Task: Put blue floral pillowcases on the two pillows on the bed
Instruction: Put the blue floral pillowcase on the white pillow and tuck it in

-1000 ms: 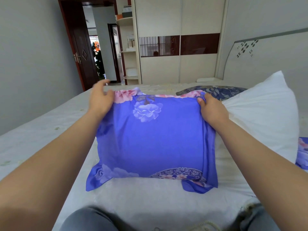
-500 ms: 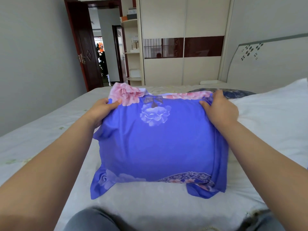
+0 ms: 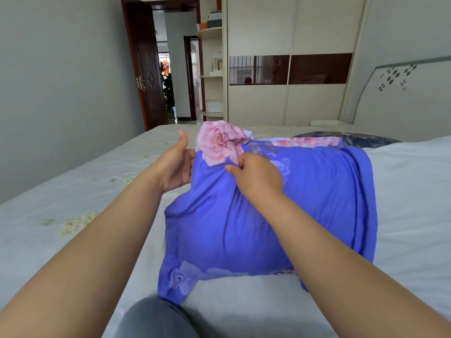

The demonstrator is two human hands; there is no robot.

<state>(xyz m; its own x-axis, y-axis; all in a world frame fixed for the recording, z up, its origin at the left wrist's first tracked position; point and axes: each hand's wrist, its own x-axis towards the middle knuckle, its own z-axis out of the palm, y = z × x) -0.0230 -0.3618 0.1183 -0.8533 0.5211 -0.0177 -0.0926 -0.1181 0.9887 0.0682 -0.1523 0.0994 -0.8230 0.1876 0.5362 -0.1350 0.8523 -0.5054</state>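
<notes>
One pillow in a blue floral pillowcase [image 3: 268, 211] lay on the bed [image 3: 61, 191]. One bare white pillow [image 3: 415, 196] sat beside it. One more dark floral pillowcase [image 3: 361, 137] lay behind. Two hands were counted: the left hand [image 3: 175, 167] and the right hand [image 3: 256, 176]. One wardrobe [image 3: 292, 32], one open door [image 3: 146, 76] and one knee [image 3: 156, 318] showed.

I am kneeling on the bed [image 3: 61, 198], which is carrying the blue-cased pillow [image 3: 244, 215] at centre, a bare white pillow [image 3: 415, 191] touching its right side, and a dark floral pillowcase [image 3: 353, 137] lying behind.
</notes>
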